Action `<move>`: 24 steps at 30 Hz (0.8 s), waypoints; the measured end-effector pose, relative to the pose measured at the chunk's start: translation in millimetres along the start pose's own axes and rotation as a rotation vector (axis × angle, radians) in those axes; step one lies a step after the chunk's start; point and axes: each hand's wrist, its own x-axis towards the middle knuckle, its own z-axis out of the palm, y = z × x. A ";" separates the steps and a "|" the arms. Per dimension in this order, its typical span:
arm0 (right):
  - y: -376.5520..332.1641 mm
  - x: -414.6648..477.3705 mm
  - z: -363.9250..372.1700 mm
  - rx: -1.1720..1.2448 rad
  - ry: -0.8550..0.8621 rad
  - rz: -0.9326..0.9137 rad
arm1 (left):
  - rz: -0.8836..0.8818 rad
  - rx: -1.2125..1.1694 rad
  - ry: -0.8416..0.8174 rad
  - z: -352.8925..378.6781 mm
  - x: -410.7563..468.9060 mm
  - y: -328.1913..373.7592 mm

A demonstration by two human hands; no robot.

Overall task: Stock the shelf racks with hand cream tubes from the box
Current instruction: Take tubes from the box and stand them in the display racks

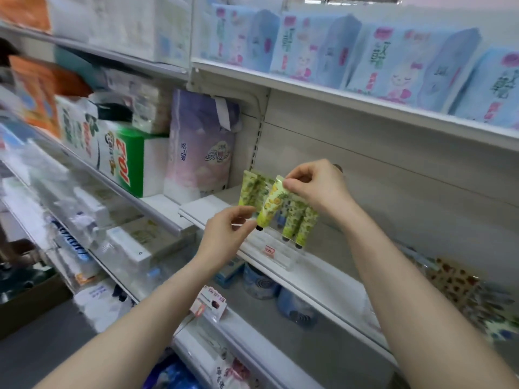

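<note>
A clear plastic rack [283, 255] stands at the front of a white shelf [331, 279]. Several green and yellow hand cream tubes [299, 223] stand in it, caps down. One yellow-green tube [271, 204] is tilted above the rack. My right hand [314, 189] pinches its flat top end. My left hand [227, 234] holds its lower end near the black cap with thumb and fingers. Another green tube [251, 189] stands behind, at the left. The box is out of view.
Blue tissue packs [393, 57] line the shelf above. A purple pack [200, 144] and a green-and-white pack [123, 158] sit to the left. A patterned packet [460, 290] lies to the right on the shelf. Price tags [209, 303] hang below.
</note>
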 end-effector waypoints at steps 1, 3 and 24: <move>-4.3 7.6 6.3 -0.009 0.016 0.009 | 0.001 0.054 0.020 -8.4 6.3 -8.0; -12.7 23.0 19.2 -0.047 0.044 0.029 | 0.024 0.161 0.030 -25.5 19.1 -21.8; -8.7 87.3 90.1 -0.281 -0.035 0.323 | 0.068 0.394 -0.192 -45.8 104.2 -71.4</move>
